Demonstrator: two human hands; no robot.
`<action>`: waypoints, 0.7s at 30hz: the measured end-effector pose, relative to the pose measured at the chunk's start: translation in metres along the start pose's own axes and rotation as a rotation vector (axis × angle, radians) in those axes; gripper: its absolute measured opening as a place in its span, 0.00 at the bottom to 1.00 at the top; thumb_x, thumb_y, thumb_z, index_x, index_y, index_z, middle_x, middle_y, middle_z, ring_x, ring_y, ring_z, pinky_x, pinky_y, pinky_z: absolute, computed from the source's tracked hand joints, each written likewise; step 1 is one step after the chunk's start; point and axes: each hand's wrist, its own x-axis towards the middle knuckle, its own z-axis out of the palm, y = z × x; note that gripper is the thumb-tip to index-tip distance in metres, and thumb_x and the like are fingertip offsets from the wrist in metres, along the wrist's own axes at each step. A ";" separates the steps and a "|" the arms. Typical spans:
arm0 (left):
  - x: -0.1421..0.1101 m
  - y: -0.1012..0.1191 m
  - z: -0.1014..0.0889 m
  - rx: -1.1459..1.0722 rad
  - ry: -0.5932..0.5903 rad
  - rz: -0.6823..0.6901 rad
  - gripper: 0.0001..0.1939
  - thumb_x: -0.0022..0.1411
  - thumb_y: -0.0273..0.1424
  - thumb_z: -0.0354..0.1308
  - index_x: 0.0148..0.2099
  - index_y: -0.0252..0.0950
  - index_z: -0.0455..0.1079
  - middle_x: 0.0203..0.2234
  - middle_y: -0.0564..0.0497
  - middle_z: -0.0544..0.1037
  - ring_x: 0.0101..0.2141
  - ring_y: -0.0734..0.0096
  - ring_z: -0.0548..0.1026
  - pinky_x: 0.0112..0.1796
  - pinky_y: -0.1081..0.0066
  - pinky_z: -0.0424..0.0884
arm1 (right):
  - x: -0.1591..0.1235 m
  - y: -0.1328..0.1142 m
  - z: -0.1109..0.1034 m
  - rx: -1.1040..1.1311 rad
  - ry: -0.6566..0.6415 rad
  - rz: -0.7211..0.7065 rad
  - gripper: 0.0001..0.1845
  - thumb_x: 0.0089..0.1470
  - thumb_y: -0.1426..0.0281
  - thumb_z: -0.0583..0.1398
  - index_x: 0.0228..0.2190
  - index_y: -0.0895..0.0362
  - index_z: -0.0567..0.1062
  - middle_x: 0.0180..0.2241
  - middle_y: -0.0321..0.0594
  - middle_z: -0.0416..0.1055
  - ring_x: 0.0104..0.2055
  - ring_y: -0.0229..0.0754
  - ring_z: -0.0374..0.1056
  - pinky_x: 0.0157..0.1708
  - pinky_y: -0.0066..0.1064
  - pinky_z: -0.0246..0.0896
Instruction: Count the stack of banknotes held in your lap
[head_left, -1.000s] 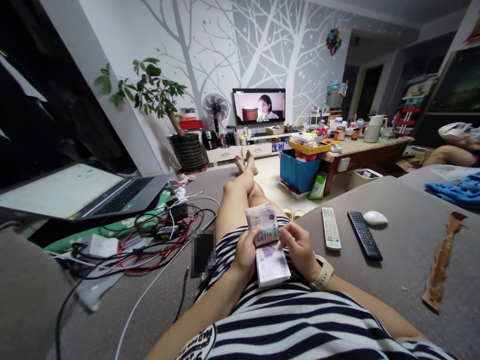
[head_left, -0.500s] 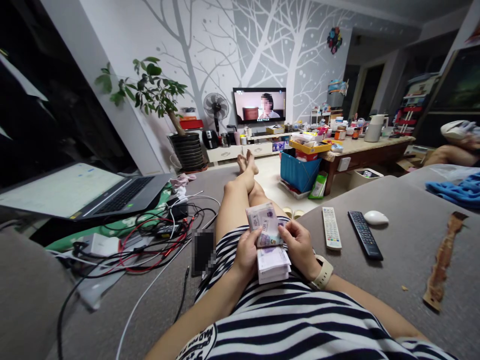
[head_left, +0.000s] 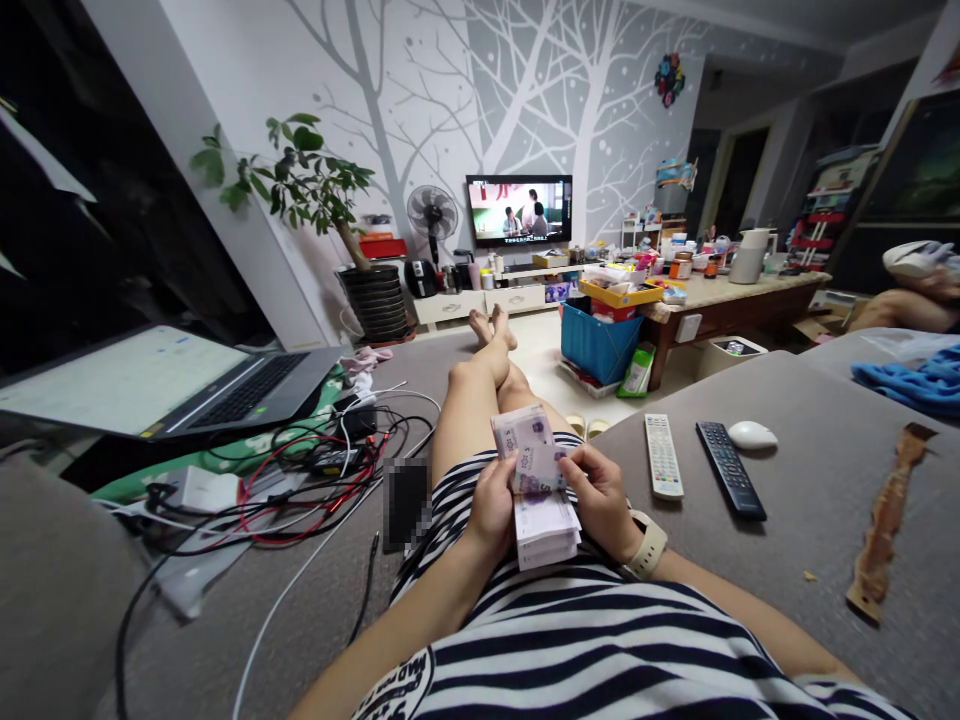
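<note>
A stack of purplish banknotes point(head_left: 523, 437) stands over my lap, some notes upright and others bent down toward my body. My left hand point(head_left: 493, 503) grips the stack along its left side, thumb across the front. On the right edge, my right hand point(head_left: 600, 497) pinches the notes between thumb and fingers; a pale watch point(head_left: 646, 546) is on that wrist. The lower, folded part of the stack hangs below both hands, over my striped clothing point(head_left: 570, 650). How many notes each hand pinches I cannot tell.
On the sofa point(head_left: 720, 570) to the right lie a white remote point(head_left: 664, 457), a black remote point(head_left: 730, 470), a white mouse point(head_left: 753, 436) and a brown strip point(head_left: 885, 530). Left are a laptop point(head_left: 247, 385), tangled cables point(head_left: 322, 480) and a blurred dark rectangle point(head_left: 406, 505). Someone's leg point(head_left: 892, 308) shows far right.
The front note between my hands has shifted, showing its print at a different angle. Both hands stay almost where they were. The television picture has changed.
</note>
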 end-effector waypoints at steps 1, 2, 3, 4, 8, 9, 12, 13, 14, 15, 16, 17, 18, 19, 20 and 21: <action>-0.001 0.001 0.000 0.002 0.003 -0.004 0.09 0.48 0.35 0.60 0.30 0.34 0.73 0.24 0.51 0.79 0.28 0.66 0.76 0.33 0.69 0.70 | 0.000 0.000 0.000 0.003 -0.001 -0.003 0.15 0.58 0.64 0.56 0.21 0.56 0.65 0.20 0.31 0.58 0.24 0.35 0.53 0.26 0.28 0.49; -0.001 0.001 0.001 0.002 0.006 -0.008 0.09 0.50 0.34 0.60 0.30 0.34 0.73 0.24 0.50 0.79 0.28 0.64 0.76 0.33 0.68 0.70 | 0.000 0.000 0.000 0.006 -0.002 -0.005 0.15 0.58 0.64 0.56 0.22 0.56 0.65 0.20 0.31 0.58 0.24 0.35 0.53 0.26 0.28 0.49; -0.002 0.002 0.001 0.001 0.010 -0.013 0.08 0.51 0.34 0.59 0.30 0.33 0.73 0.24 0.50 0.79 0.29 0.63 0.76 0.34 0.67 0.71 | 0.001 0.000 0.000 0.009 -0.002 -0.006 0.15 0.58 0.64 0.56 0.22 0.56 0.65 0.20 0.31 0.58 0.24 0.35 0.53 0.26 0.28 0.49; -0.002 0.003 0.002 0.001 0.012 -0.017 0.08 0.52 0.34 0.58 0.31 0.33 0.73 0.24 0.49 0.79 0.29 0.62 0.76 0.34 0.66 0.71 | 0.001 0.000 0.000 0.011 -0.004 -0.007 0.15 0.58 0.64 0.56 0.22 0.56 0.65 0.20 0.31 0.57 0.24 0.36 0.53 0.26 0.28 0.49; -0.004 0.006 0.004 0.020 0.009 -0.014 0.07 0.53 0.31 0.56 0.29 0.33 0.72 0.23 0.49 0.79 0.28 0.64 0.75 0.34 0.67 0.70 | 0.000 -0.003 0.000 0.015 -0.020 -0.008 0.16 0.59 0.63 0.55 0.22 0.56 0.65 0.20 0.31 0.57 0.24 0.36 0.54 0.26 0.29 0.49; -0.005 0.007 0.004 0.030 0.011 -0.007 0.07 0.54 0.30 0.55 0.28 0.33 0.72 0.23 0.49 0.78 0.27 0.65 0.75 0.33 0.68 0.70 | 0.000 -0.004 0.000 0.016 -0.026 -0.006 0.16 0.59 0.62 0.55 0.22 0.56 0.65 0.20 0.32 0.58 0.24 0.36 0.54 0.26 0.29 0.49; -0.007 0.010 0.006 0.057 0.028 0.007 0.08 0.53 0.28 0.54 0.26 0.32 0.72 0.21 0.49 0.77 0.23 0.69 0.72 0.30 0.70 0.69 | 0.000 -0.005 0.000 0.019 -0.031 0.004 0.16 0.59 0.62 0.54 0.22 0.55 0.65 0.20 0.32 0.57 0.24 0.36 0.54 0.26 0.29 0.49; -0.008 0.011 0.007 0.062 0.033 0.011 0.08 0.53 0.27 0.54 0.25 0.32 0.72 0.21 0.49 0.77 0.23 0.70 0.72 0.30 0.70 0.69 | 0.000 -0.006 -0.001 0.019 -0.032 0.005 0.16 0.59 0.62 0.54 0.22 0.55 0.65 0.20 0.32 0.57 0.24 0.37 0.54 0.26 0.29 0.49; -0.009 0.012 0.008 0.068 0.036 0.014 0.08 0.53 0.27 0.54 0.25 0.32 0.72 0.21 0.50 0.77 0.23 0.70 0.72 0.29 0.70 0.68 | 0.000 -0.006 -0.001 0.020 -0.032 0.004 0.16 0.59 0.62 0.54 0.22 0.55 0.65 0.20 0.32 0.58 0.24 0.37 0.54 0.26 0.29 0.49; -0.009 0.013 0.008 0.074 0.038 0.013 0.08 0.53 0.27 0.53 0.25 0.33 0.71 0.21 0.50 0.77 0.23 0.69 0.72 0.29 0.70 0.68 | 0.001 -0.006 -0.001 0.022 -0.031 0.001 0.16 0.59 0.62 0.54 0.22 0.55 0.65 0.20 0.32 0.58 0.24 0.37 0.54 0.26 0.29 0.49; -0.010 0.014 0.009 0.083 0.038 0.013 0.09 0.53 0.27 0.53 0.24 0.33 0.71 0.21 0.50 0.77 0.23 0.69 0.72 0.29 0.70 0.68 | 0.001 -0.006 -0.001 0.022 -0.031 -0.003 0.16 0.59 0.62 0.54 0.22 0.55 0.65 0.20 0.32 0.58 0.24 0.37 0.54 0.26 0.29 0.49; -0.010 0.015 0.010 0.091 0.037 0.014 0.09 0.54 0.27 0.53 0.24 0.33 0.71 0.20 0.50 0.77 0.23 0.69 0.72 0.29 0.70 0.68 | 0.001 -0.006 -0.001 0.020 -0.032 -0.006 0.16 0.59 0.62 0.54 0.23 0.55 0.65 0.20 0.32 0.58 0.25 0.37 0.54 0.26 0.29 0.49; -0.010 0.015 0.010 0.098 0.042 0.014 0.10 0.54 0.28 0.53 0.23 0.33 0.71 0.19 0.50 0.76 0.23 0.69 0.71 0.29 0.70 0.68 | 0.001 -0.007 -0.001 0.019 -0.032 -0.009 0.16 0.60 0.63 0.54 0.23 0.55 0.65 0.20 0.32 0.58 0.25 0.37 0.54 0.26 0.29 0.49; -0.011 0.016 0.010 0.104 0.044 0.018 0.10 0.54 0.28 0.53 0.23 0.33 0.70 0.19 0.50 0.76 0.23 0.70 0.71 0.28 0.70 0.67 | 0.001 -0.007 -0.001 0.018 -0.032 -0.011 0.16 0.60 0.62 0.54 0.23 0.55 0.66 0.20 0.32 0.58 0.24 0.37 0.54 0.26 0.29 0.50; -0.010 0.016 0.010 0.105 0.040 0.021 0.10 0.54 0.29 0.54 0.23 0.33 0.71 0.19 0.50 0.75 0.22 0.70 0.71 0.28 0.70 0.67 | 0.001 -0.007 -0.001 0.019 -0.034 -0.012 0.16 0.60 0.62 0.54 0.23 0.55 0.66 0.20 0.32 0.58 0.24 0.37 0.54 0.26 0.29 0.50; -0.010 0.015 0.009 0.097 0.035 0.021 0.09 0.54 0.30 0.55 0.24 0.33 0.71 0.19 0.50 0.75 0.23 0.70 0.71 0.28 0.70 0.68 | 0.001 -0.008 -0.001 0.020 -0.033 -0.013 0.16 0.60 0.62 0.54 0.23 0.55 0.66 0.21 0.32 0.58 0.24 0.37 0.54 0.26 0.29 0.50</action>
